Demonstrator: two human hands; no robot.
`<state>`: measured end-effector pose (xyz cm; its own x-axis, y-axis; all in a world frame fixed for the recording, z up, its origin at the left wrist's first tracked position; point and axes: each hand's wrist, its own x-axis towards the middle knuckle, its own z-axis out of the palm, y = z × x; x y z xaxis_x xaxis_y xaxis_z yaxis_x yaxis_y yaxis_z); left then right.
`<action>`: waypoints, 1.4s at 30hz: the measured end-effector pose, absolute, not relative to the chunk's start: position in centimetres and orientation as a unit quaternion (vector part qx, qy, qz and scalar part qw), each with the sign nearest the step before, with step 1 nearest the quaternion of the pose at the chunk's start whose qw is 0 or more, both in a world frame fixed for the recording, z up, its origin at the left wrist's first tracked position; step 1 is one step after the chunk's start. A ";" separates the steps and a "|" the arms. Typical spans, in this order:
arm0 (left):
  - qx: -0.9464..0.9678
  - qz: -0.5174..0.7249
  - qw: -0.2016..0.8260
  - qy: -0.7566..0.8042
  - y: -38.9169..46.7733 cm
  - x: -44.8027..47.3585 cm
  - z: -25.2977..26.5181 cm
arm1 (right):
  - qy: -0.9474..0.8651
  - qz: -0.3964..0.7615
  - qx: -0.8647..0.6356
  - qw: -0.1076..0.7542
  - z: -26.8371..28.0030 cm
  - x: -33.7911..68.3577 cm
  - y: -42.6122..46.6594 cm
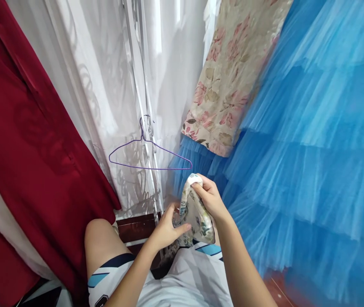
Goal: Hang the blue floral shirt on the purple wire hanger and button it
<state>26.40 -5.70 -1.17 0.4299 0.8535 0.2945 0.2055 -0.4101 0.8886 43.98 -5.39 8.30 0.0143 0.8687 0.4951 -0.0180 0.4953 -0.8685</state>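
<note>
My right hand [210, 197] pinches the top edge of a floral cloth garment [197, 213], pale with green and blue print, between thumb and fingers. The cloth hangs folded in front of my lap; its exact kind does not show. Lower and to the left, my left hand [168, 228] curves loosely round the garment's left side, thumb stretched across the front and fingertips partly hidden by the cloth. Just above both hands, a bare purple wire hanger [150, 168] hangs from a white metal rack [146, 94].
Long garments surround me: a dark red one [50, 128] at left, white fabric [99, 85] behind the rack, a pink-flowered beige one [223, 94] and a tiered blue tulle skirt [313, 149] at right. Reddish-brown flooring [279, 288] shows lower right. My bare knee [99, 238] is bent.
</note>
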 end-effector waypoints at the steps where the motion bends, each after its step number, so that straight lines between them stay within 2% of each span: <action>1: 0.730 0.409 0.415 0.357 -5.7 26.7 -1.5 | -0.605 0.365 -0.352 0.614 8.6 44.1 -5.6; 3: 0.716 0.416 0.446 0.340 -5.5 26.9 -1.7 | -0.606 0.357 -0.358 0.614 9.2 44.8 -5.6; 6: 0.694 0.412 0.493 0.324 -5.4 25.4 -0.4 | -0.613 0.274 -0.373 0.640 10.3 47.0 -4.1; 9: 0.730 0.404 0.419 0.358 -5.3 22.6 2.5 | -0.611 0.229 -0.366 0.663 11.9 49.0 0.1; 12: 0.777 0.391 0.288 0.401 -4.7 19.8 6.0 | -0.608 0.287 -0.346 0.655 14.3 48.7 5.7; 14: 0.778 0.406 0.243 0.414 -4.1 18.4 7.9 | -0.606 0.335 -0.341 0.636 15.9 47.0 9.1; 17: 0.753 0.452 0.223 0.422 -3.3 16.7 9.4 | -0.603 0.433 -0.353 0.570 17.5 43.9 12.2; 21: 0.722 0.486 0.230 0.435 -2.1 13.8 8.9 | -0.617 0.559 -0.349 0.431 17.9 41.6 12.3; 23: 0.744 0.450 0.212 0.445 -1.1 11.5 7.8 | -0.612 0.593 -0.336 0.402 17.8 41.5 11.7; 29: 0.837 0.223 0.066 0.495 4.2 2.5 4.8 | -0.589 0.580 -0.359 0.434 18.2 42.2 10.9; 34: 0.782 0.177 -0.047 0.596 8.6 -2.3 8.1 | -0.624 0.582 -0.352 0.386 18.8 42.6 11.1; 38: 0.732 0.254 -0.117 0.622 11.0 -1.5 13.3 | -0.640 0.577 -0.371 0.347 19.2 42.9 11.5; 42: 0.735 0.431 -0.033 0.523 12.1 2.0 16.2 | -0.651 0.606 -0.354 0.290 18.9 44.0 11.1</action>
<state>2.01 12.14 16.19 0.0815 0.7403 0.6673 0.7975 -0.4500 0.4019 44.01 11.11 18.90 -0.5817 0.8117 -0.0523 0.1099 0.0148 -0.9938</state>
